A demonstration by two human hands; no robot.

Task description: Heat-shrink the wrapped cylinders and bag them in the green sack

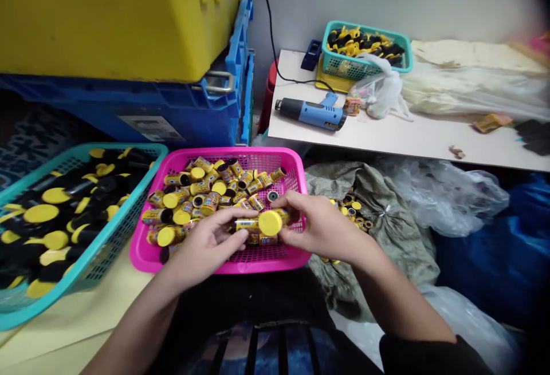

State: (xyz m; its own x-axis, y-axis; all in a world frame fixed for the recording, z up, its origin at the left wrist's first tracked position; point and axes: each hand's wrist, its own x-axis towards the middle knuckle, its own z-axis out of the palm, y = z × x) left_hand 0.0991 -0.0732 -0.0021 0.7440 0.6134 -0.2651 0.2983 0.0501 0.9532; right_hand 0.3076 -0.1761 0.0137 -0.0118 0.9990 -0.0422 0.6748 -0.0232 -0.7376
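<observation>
A pink basket (221, 267) full of small yellow-labelled cylinders, some with yellow round caps, lies in front of me. Over its near right part, my left hand (210, 243) pinches a small labelled cylinder (246, 224) between thumb and fingers. My right hand (320, 227) grips another cylinder with a yellow round cap (270, 222), held right beside the first one. The fingertips of my right hand are partly hidden behind it.
At the left stands a teal basket (141, 189) of black and yellow parts, below blue crates (172, 114). A heat gun (315, 114) and another teal basket (365, 68) rest on a white table (387, 143). A grey-green sack (391, 237) of cylinders lies at the right.
</observation>
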